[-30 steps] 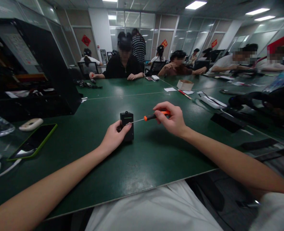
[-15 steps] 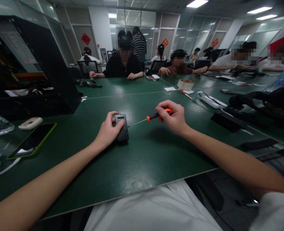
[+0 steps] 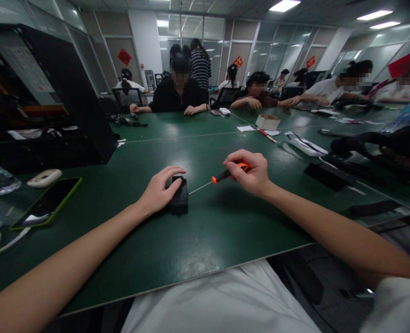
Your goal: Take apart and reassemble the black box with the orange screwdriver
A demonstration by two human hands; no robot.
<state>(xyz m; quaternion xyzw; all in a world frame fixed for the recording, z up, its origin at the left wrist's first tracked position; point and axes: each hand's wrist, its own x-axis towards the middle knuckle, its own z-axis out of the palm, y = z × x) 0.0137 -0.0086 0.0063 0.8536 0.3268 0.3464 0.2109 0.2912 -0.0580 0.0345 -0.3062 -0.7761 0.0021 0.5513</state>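
A small black box (image 3: 180,201) lies on the green tabletop (image 3: 205,240) in front of me. My left hand (image 3: 158,190) grips it from the left, its thumb on top and its fingers reaching over the far end. To the right, my right hand (image 3: 254,173) is closed around the handle of an orange-and-black screwdriver (image 3: 220,176). The thin shaft slants down to the left, and its tip meets the right side of the box; whether it sits in a screw or hole there I cannot tell.
At the left are a phone in a green case (image 3: 48,203), a white oval object (image 3: 44,178) and a large black open cabinet (image 3: 83,92). A small open carton (image 3: 268,122) and a white power strip (image 3: 307,145) lie farther right. Several people sit across the table.
The black box has come slightly nearer to me and now lies flatter. My left fingers have stretched out over its far end. The screwdriver's tip has lowered along with the box.
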